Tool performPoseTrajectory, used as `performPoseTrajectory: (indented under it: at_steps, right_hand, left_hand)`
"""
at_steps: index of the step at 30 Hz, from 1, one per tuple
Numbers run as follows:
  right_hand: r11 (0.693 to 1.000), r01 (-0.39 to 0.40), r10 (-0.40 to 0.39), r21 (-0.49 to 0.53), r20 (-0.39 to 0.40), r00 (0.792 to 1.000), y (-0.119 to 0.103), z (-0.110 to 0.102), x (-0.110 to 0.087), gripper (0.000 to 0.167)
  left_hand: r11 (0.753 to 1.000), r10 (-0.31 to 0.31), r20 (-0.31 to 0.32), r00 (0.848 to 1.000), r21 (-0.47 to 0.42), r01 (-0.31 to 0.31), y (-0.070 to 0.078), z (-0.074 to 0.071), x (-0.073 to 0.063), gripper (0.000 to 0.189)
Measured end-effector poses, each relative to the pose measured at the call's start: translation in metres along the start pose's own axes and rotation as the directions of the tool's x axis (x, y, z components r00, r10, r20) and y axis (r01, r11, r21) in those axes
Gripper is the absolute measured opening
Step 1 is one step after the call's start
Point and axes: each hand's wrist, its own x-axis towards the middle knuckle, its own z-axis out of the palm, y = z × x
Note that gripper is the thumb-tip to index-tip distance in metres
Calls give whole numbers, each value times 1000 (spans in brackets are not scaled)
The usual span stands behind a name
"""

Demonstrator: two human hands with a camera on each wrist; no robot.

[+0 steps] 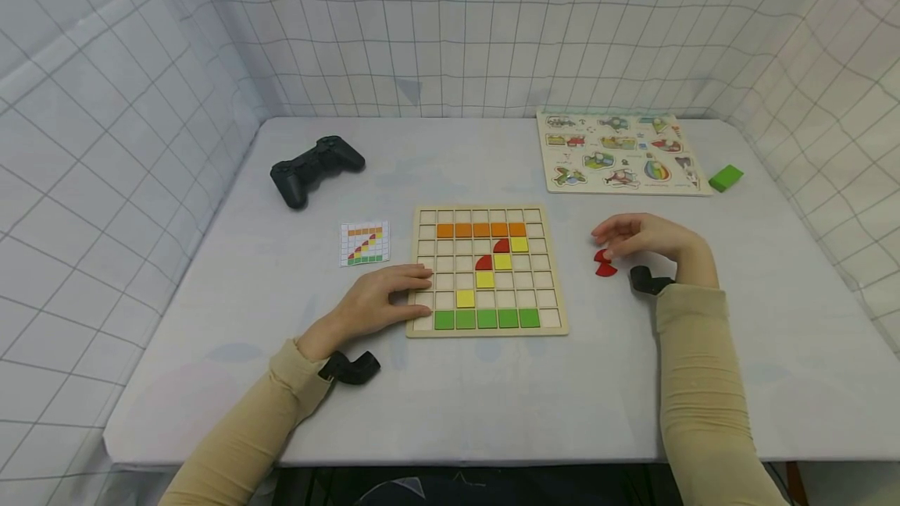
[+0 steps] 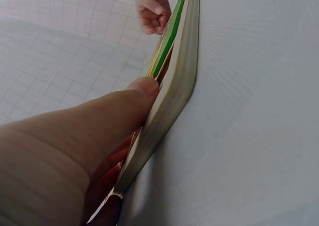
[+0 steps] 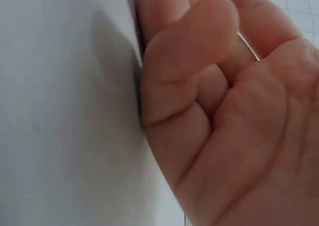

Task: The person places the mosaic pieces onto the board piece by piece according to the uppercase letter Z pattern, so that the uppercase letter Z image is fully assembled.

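My left hand (image 1: 383, 297) rests on the left edge of a wooden grid board (image 1: 557, 287), its thumb (image 2: 142, 86) on the near left corner. Orange squares (image 1: 481, 230) line an upper row, and green squares (image 1: 487, 319) fill part of the lowest one. Yellow squares (image 1: 485, 279) climb diagonally to the right, with two red quarter-round pieces (image 1: 483, 262) beside the upper ones. Right of the board, my right hand (image 1: 654, 236) hovers low with a gap between thumb and forefinger, thumb tip at two loose red pieces (image 1: 606, 271). The right wrist view shows bent fingers (image 3: 169, 86); no red piece appears there.
A small pattern card (image 1: 365, 244) lies left of the board. Behind it sits a black game controller (image 1: 318, 170). At the back right are a picture puzzle board (image 1: 622, 155) and a green block (image 1: 726, 178). White grid-patterned cloth walls (image 1: 450, 37) enclose the table.
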Motion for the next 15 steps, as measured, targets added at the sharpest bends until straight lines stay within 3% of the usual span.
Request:
performPoseTrajectory:
  at_steps: [9,15]
  right_hand:
    - [1000,-17,16,15,26,1000,0,1,2,41]
    - [999,-34,35,-28,27,999,-4,1,3,38]
  left_hand:
    - [1000,-1,0,1000,5,1,1,-1,0,46]
    - [1000,3,-4,1000,3,-3,0,0,0,46]
